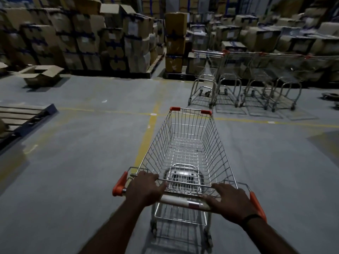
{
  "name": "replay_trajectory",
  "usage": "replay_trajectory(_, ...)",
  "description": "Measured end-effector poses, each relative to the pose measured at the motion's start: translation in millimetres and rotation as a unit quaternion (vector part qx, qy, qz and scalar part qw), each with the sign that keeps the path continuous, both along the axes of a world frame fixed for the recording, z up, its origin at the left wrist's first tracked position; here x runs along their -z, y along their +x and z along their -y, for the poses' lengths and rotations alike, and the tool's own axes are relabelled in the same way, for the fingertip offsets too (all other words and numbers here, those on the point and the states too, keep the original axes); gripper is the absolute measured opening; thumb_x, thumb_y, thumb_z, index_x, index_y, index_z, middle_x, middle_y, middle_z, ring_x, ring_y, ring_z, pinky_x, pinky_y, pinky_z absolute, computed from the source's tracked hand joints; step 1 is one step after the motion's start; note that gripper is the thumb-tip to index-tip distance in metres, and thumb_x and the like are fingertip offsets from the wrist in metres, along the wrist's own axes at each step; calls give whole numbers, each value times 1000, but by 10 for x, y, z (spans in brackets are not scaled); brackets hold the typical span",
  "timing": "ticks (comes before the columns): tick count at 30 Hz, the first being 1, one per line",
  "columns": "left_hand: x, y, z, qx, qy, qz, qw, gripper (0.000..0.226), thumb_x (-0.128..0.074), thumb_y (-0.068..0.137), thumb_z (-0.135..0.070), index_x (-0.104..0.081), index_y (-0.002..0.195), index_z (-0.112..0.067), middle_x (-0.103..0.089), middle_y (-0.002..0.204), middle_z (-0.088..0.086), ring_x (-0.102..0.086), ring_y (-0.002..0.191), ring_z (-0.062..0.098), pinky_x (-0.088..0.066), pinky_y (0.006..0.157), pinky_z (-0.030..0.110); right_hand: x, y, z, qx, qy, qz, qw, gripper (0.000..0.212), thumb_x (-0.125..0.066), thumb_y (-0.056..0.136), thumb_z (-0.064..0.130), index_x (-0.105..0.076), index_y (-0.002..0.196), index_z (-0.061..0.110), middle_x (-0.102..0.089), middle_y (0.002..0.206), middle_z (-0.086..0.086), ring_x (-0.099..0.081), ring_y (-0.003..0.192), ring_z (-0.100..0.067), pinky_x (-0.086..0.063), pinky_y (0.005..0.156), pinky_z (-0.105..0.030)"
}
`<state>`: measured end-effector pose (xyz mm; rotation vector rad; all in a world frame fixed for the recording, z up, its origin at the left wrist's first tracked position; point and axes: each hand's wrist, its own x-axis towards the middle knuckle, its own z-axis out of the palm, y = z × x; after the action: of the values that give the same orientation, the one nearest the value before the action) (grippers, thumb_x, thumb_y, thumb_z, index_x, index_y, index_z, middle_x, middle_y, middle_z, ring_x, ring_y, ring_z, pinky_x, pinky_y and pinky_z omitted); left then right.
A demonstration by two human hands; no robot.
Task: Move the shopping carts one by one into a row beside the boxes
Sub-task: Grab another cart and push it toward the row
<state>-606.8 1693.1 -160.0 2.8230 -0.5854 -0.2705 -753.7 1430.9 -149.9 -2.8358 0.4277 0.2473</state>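
Observation:
An empty wire shopping cart (187,143) with orange corner caps stands in front of me on the grey floor. My left hand (145,187) grips the left part of its white handle bar (180,200). My right hand (231,198) grips the right part, a dark band on the wrist. The cart's nose points toward the far right, where a row of several parked carts (247,77) stands side by side against stacked cardboard boxes (260,37). A stretch of bare floor separates my cart from that row.
Tall stacks of boxes (82,39) fill the back left on pallets. An open flattened carton (41,74) lies on the floor at the left. A wooden pallet (22,118) sits at the left edge. Yellow floor lines (152,121) cross under the cart. A low dolly (330,96) is at far right.

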Motion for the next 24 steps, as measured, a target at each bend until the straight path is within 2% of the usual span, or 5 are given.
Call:
replay_trajectory(4,-38,896,105,12,4,19,1000,64,-44,87,-73,-61,134,-32,-61,136,0,-53,127,20,-45,97,37,71,819,61,24,8,18,1000,118,3,61,101,-44,147,36,-53,144,11,-46,133,-9,-31,112,-42)
replay_trajectory(9,-23,2048,377,4,-8,45,999,53,-44,87,-67,-71,112,-29,-71,113,-4,-64,104,17,-50,85,32,43,1947,276,48,14,23,998,115,-6,60,102,-49,143,35,-54,144,11,-47,133,-11,-30,113,-45)
replay_trajectory(12,-50,2705,553,2,-12,49,999,51,-43,86,-65,-71,110,-29,-72,110,-5,-65,100,15,-51,84,32,2,2605,428,57,22,21,998,124,4,53,103,-49,142,35,-54,142,12,-47,133,-10,-29,113,-45)
replay_trajectory(19,-58,4155,923,-7,-17,41,999,58,-41,83,-67,-70,116,-30,-74,106,-4,-68,94,14,-53,83,31,-73,4011,751,58,24,5,998,84,-26,82,87,-47,144,35,-52,145,11,-44,135,-11,-25,115,-45)
replay_trajectory(24,-64,5202,1149,0,-14,48,999,55,-43,83,-65,-70,118,-31,-73,111,-4,-67,99,16,-52,82,30,-49,4996,954,64,21,12,998,75,-31,88,81,-49,142,32,-53,144,9,-45,134,-12,-26,116,-46)
